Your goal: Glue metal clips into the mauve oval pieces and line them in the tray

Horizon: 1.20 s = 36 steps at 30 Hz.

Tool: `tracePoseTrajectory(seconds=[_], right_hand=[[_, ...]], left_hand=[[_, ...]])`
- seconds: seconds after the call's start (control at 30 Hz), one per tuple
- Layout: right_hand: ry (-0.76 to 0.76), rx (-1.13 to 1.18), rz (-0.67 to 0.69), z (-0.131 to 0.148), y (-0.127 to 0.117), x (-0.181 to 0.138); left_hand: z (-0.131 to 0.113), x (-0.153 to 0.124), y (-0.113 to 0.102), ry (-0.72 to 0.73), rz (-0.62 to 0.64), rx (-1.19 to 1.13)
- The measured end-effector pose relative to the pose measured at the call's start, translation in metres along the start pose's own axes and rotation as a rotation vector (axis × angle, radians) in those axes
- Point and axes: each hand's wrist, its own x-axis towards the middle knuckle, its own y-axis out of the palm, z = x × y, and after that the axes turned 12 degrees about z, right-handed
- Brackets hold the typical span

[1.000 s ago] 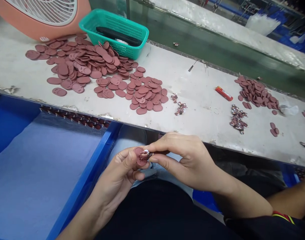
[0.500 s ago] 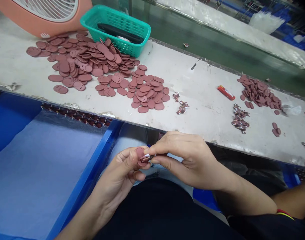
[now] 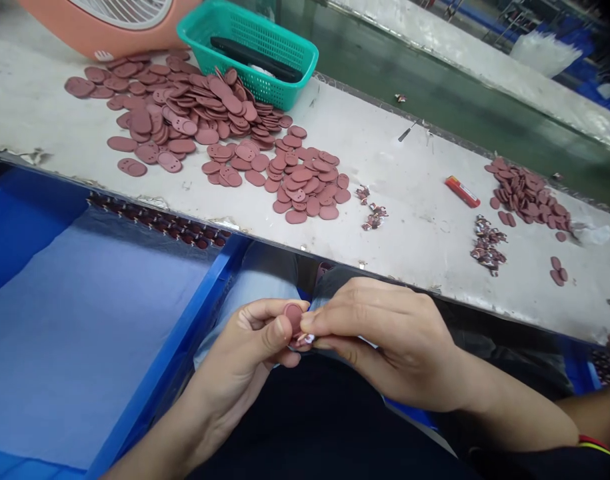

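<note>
Between the thumb and fingers of my left hand (image 3: 257,340) is a reddish-brown oval disc (image 3: 293,318), held above my lap. My right hand (image 3: 385,337) pinches a small white-and-brown piece (image 3: 305,339) against the lower part of that disc. Fingertips cover part of both, so how they join is hidden. On the bench beyond my hands lies a large heap of similar oval discs (image 3: 185,110), some with small holes. To its right are a few small brown-and-white pieces (image 3: 373,215) like the one in my fingers.
A green basket (image 3: 305,70) holding a dark object stands behind the heap, beside an orange fan (image 3: 92,33). Rightward are a red box (image 3: 462,191), a thin tool (image 3: 407,132) and another disc pile (image 3: 529,193). A blue tray (image 3: 149,360) lies left; another person's arm (image 3: 597,410) is at right.
Both hands have moved slightly down and right in the picture, and the disc now faces the camera more. The bench has shifted in view as the head turned.
</note>
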Motion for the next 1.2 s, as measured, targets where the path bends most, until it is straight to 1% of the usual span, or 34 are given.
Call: tracePoseTrajectory(seconds=[0.17,0.4,0.67,1.0,1.2], right_hand=[[-0.049,-0.012,-0.052,-0.003,0.004,0.001],[-0.058,-0.015,-0.056,-0.005,0.006,0.003],[-0.058,-0.042,-0.061,-0.005,0.006,0.006],[-0.037,-0.057,-0.047,-0.006,0.007,0.010],[-0.027,-0.044,-0.005,-0.005,0.004,0.012]], left_hand=[[-0.001,0.001,0.001,-0.040,-0.015,0.017],[0.000,0.001,-0.004,-0.037,-0.022,0.008],[0.000,0.001,-0.003,-0.033,-0.008,-0.038],[0.002,0.003,-0.005,0.018,0.015,-0.045],[0.002,0.000,-0.010,-0.004,0.003,-0.053]])
